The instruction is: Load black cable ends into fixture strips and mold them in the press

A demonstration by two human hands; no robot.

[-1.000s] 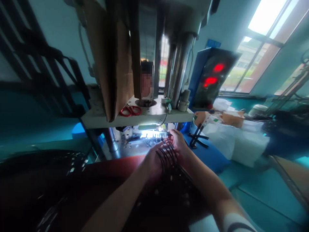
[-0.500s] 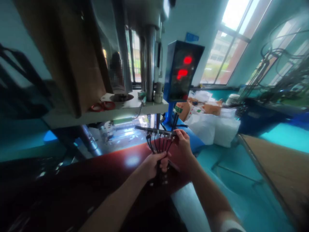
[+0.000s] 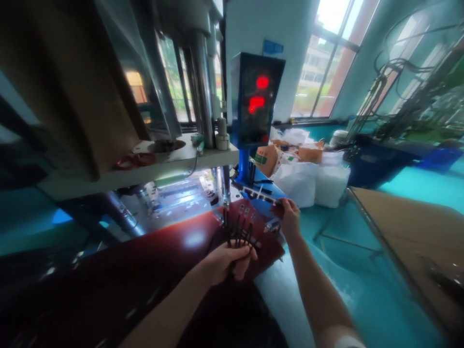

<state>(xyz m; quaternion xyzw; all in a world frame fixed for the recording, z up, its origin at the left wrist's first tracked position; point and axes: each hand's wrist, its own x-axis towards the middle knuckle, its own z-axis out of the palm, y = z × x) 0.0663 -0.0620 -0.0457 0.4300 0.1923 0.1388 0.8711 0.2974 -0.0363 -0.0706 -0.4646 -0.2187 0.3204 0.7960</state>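
Note:
My left hand [image 3: 232, 261] is closed round a bundle of thin black cables [image 3: 238, 233]. Their ends fan out above the fingers, and some carry small metallic connectors. In my right hand [image 3: 291, 218] one end of a narrow slotted bar [image 3: 260, 194] is pinched. The bar points up and left, apart from the cable ends. Both hands are over a dark red tabletop [image 3: 195, 241]. More small metallic parts [image 3: 273, 224] lie near the table's right corner, too blurred to name.
A press machine with a pale platform [image 3: 174, 164] and a lit bed [image 3: 177, 195] stands beyond the table. Red-handled scissors [image 3: 136, 160] rest on the platform. A blue control box [image 3: 258, 99] shows red digits. White sacks [image 3: 295, 186] and a brown table [image 3: 406, 217] are to the right.
The bar has come away from the cable ends and moved right with my right hand. My left hand, still round the cables, is slightly lower. The whole view has turned a little right.

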